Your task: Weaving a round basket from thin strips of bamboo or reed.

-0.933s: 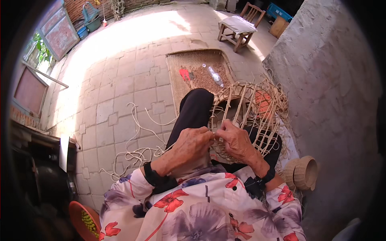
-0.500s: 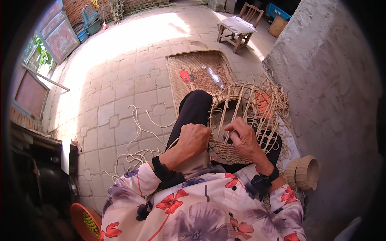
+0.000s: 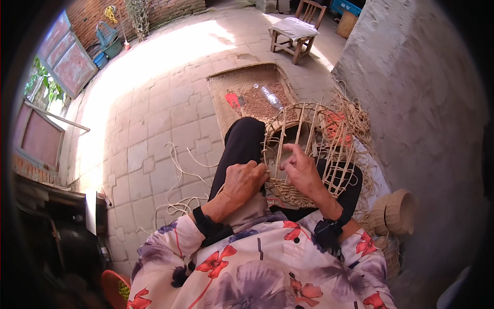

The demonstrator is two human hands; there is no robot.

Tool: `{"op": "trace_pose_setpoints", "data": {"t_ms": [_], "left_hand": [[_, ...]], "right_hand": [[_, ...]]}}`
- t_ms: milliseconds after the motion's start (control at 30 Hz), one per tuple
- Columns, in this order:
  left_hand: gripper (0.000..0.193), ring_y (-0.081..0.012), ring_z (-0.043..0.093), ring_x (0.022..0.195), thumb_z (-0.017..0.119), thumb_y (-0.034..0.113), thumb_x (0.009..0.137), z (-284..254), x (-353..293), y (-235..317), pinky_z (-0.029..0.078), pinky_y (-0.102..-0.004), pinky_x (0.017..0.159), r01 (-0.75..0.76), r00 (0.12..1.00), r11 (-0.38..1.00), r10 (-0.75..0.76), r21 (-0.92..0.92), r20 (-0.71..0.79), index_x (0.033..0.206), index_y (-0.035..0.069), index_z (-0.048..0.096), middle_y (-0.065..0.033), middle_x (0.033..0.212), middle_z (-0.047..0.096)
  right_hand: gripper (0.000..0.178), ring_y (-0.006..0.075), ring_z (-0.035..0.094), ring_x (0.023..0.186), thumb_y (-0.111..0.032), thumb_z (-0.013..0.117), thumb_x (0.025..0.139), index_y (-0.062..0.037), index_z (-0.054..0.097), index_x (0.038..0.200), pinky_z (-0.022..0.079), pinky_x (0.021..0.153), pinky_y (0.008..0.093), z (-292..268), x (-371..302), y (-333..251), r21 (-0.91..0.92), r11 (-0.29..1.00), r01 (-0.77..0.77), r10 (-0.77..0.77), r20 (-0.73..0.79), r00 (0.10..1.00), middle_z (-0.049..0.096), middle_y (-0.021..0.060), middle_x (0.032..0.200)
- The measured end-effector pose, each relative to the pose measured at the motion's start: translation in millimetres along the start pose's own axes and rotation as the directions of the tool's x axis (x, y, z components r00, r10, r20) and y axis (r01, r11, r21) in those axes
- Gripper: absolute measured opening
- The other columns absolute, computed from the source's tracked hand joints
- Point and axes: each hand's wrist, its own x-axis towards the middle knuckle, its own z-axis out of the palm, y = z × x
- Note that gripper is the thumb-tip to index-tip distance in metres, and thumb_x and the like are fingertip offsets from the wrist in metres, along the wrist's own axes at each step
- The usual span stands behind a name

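On my lap rests a partly woven straw basket (image 3: 289,193), its lower wall densely woven and long cord strands (image 3: 310,126) standing up from it in an open cage. My left hand (image 3: 241,181) is closed at the basket's left side, pinching straw cord; the fingertips are partly hidden. Over the front of the weave is my right hand (image 3: 302,172), its index finger stretched toward an upright strand and its thumb apart from it. I see nothing held in that hand. Loose pale cord (image 3: 177,165) trails on the floor to the left.
A woven tray (image 3: 218,98) with brown bits, a plastic bottle (image 3: 271,97) and a red item (image 3: 232,100) lies ahead. Bundled straw (image 3: 355,116) and small woven baskets (image 3: 399,212) sit by the right wall (image 3: 422,113). A wooden chair (image 3: 296,31) stands farther off.
My right index finger has straightened and lifted away from the thumb. My left hand has shifted slightly left and down, still closed. The whole view has tilted a little.
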Motion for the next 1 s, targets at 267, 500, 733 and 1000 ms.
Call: {"op": "trace_pose_setpoints", "data": {"t_ms": [267, 500, 733, 1000], "left_hand": [[0.019, -0.0298, 0.065, 0.062, 0.07, 0.027, 0.084, 2, 2, 2, 0.051, -0.0425, 0.053, -0.036, 0.999, 0.999, 0.036, -0.01, -0.015, 0.076, 0.01, 0.063, -0.0078, 0.07, 0.061], [0.017, -0.0297, 0.065, 0.064, 0.07, 0.024, 0.083, 5, 4, 5, 0.051, -0.0424, 0.054, -0.082, 0.996, 0.997, 0.082, 0.001, 0.032, 0.078, 0.01, 0.062, -0.0077, 0.072, 0.061], [0.014, -0.0308, 0.065, 0.066, 0.068, 0.02, 0.084, 10, 1, 9, 0.052, -0.0433, 0.057, -0.009, 0.999, 1.0, 0.01, -0.027, 0.035, 0.08, 0.009, 0.062, -0.0095, 0.075, 0.063], [0.013, -0.021, 0.07, 0.066, 0.063, 0.009, 0.084, -1, 2, 21, 0.052, -0.0344, 0.058, 0.422, 0.891, 0.75, -0.241, -0.508, 0.384, 0.087, -0.001, 0.07, -0.0139, 0.074, 0.07]], "right_hand": [[0.084, 0.0172, 0.063, 0.059, 0.002, 0.061, 0.08, -0.006, 0.023, 0.155, 0.051, 0.048, 0.0306, -2, -5, -16, 0.17, 0.968, -0.184, 0.159, 0.15, 0.976, 0.067, 0.0086, 0.08], [0.079, 0.0141, 0.063, 0.054, 0.0, 0.061, 0.083, -0.002, 0.024, 0.153, 0.049, 0.045, 0.0285, 24, 6, 41, -0.161, 0.977, 0.138, -0.142, -0.016, 0.99, 0.068, 0.0084, 0.081], [0.051, 0.0135, 0.064, 0.054, 0.001, 0.05, 0.087, 0.0063, 0.044, 0.138, 0.051, 0.043, 0.0267, -18, -5, 2, 0.209, 0.971, -0.117, 0.089, 0.141, 0.986, 0.069, 0.0135, 0.091], [0.039, 0.0179, 0.066, 0.053, 0.002, 0.047, 0.086, 0.0068, 0.046, 0.124, 0.051, 0.04, 0.0287, -10, -2, 1, 0.073, 0.987, -0.143, 0.124, 0.221, 0.967, 0.067, 0.0167, 0.089]]}}
